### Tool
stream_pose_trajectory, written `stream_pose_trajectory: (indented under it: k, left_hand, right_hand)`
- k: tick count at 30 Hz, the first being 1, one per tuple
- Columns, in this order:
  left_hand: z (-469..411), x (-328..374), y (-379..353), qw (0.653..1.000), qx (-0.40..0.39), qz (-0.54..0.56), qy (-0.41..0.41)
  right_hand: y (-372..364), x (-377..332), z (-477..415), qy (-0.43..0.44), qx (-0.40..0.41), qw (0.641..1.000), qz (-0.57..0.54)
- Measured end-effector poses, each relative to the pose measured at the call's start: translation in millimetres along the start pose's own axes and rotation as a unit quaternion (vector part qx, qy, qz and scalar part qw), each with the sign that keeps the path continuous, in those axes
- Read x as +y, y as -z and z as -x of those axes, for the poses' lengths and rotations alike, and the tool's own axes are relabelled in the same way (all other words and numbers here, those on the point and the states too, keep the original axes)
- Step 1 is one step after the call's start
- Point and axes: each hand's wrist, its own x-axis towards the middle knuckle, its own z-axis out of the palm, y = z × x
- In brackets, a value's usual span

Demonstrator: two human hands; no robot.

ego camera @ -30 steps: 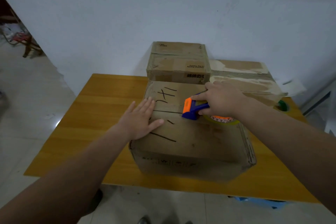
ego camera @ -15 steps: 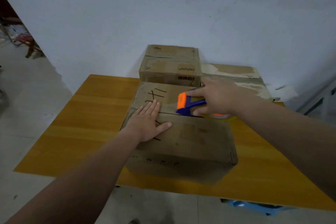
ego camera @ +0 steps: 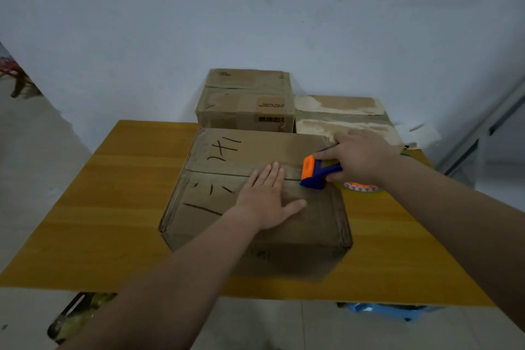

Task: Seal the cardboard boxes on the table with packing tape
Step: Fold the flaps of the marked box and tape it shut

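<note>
right hand clasps tape dispenser at seam's right end | left hand flat, holding nothing, on box | seam runs left-right, parallel to table's near edge

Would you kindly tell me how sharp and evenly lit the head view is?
Head view: dim, flat light; the brown cardboard box with black marker strokes is fairly sharp, forearms at the bottom edge blur, and the yellow wooden table edges bend from wide-angle distortion.
</note>
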Motion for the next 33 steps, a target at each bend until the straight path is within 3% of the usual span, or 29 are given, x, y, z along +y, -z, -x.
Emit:
stream_pose_trajectory:
  k: [3, 8, 12, 18, 24, 29, 33]
  left_hand:
    - [3.5, -29.4, 3.3, 1.0, 0.003, 0.0, -0.027]
    - [30.5, -102.8, 9.4, 0.998, -0.009, 0.01, 0.059]
    - [21.7, -83.3, 7.6, 0.995, -0.008, 0.016, 0.096]
    - [-7.7, -0.9, -1.5, 1.0, -0.005, -0.008, -0.028]
    - [-17.2, 10.8, -5.3, 1.0, 0.011, 0.006, -0.01]
    - [-15.9, 15.4, 2.5, 1.0, -0.011, 0.004, 0.008]
    - [-11.9, 22.1, 6.8, 0.999, -0.022, 0.006, 0.025]
  right_hand:
    - [-0.4, 3.4, -0.8, 0.001, 0.0, 1.0, -0.005]
    - [-5.4, 5.7, -2.2, 0.002, 0.005, 1.0, -0.009]
    - [-5.2, 5.6, -2.7, -0.004, 0.01, 1.0, -0.016]
    - [-4.3, 1.5, 0.0, -0.008, 0.017, 1.0, -0.019]
    - [1.6, 2.1, 1.5, 0.023, 0.008, 0.999, -0.02]
    - [-1.1, 42.8, 22.9, 0.067, 0.047, 0.996, -0.027]
    - [-21.6, 59.7, 31.4, 0.075, 0.024, 0.995, -0.057]
